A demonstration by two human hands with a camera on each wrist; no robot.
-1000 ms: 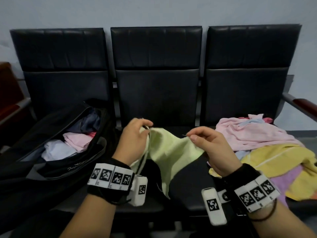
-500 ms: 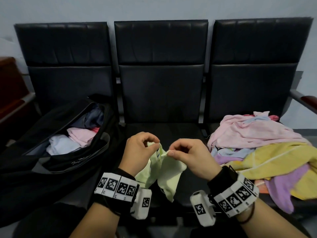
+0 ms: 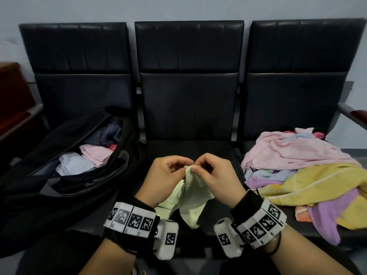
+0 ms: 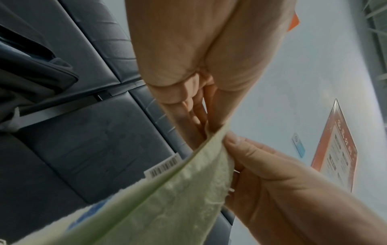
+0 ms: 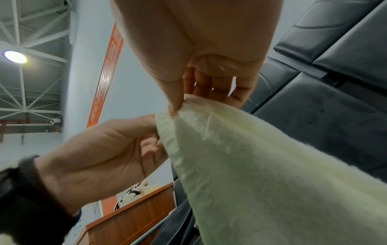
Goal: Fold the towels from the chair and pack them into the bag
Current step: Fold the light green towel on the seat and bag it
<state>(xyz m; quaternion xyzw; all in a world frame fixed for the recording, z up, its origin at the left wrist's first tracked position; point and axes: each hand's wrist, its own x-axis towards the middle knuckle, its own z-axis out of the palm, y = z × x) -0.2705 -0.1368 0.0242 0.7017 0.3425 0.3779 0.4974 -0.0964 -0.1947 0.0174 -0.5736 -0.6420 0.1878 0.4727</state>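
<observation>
A small pale green towel (image 3: 191, 197) hangs doubled over the middle seat (image 3: 188, 149), its two top corners brought together. My left hand (image 3: 168, 175) and my right hand (image 3: 213, 173) both pinch that top edge, fingertips almost touching. The left wrist view shows the green towel (image 4: 167, 199) held between my left hand's (image 4: 207, 129) fingers, with the right hand's thumb (image 4: 234, 142) pressed on it. In the right wrist view my right hand (image 5: 180, 106) pinches the towel (image 5: 261, 165) at its corner. An open black bag (image 3: 65, 171) lies on the left seat holding folded towels (image 3: 83, 161).
A loose heap of pink, yellow, purple and blue towels (image 3: 303, 171) covers the right seat. Three black seat backs (image 3: 188, 72) stand behind. A metal armrest (image 3: 351, 114) sticks out at far right, and a brown wooden piece (image 3: 14, 100) at far left.
My hands have come together, bringing the towel's two top corners to meet. The towel was spread wide between them a second ago and now hangs folded in half.
</observation>
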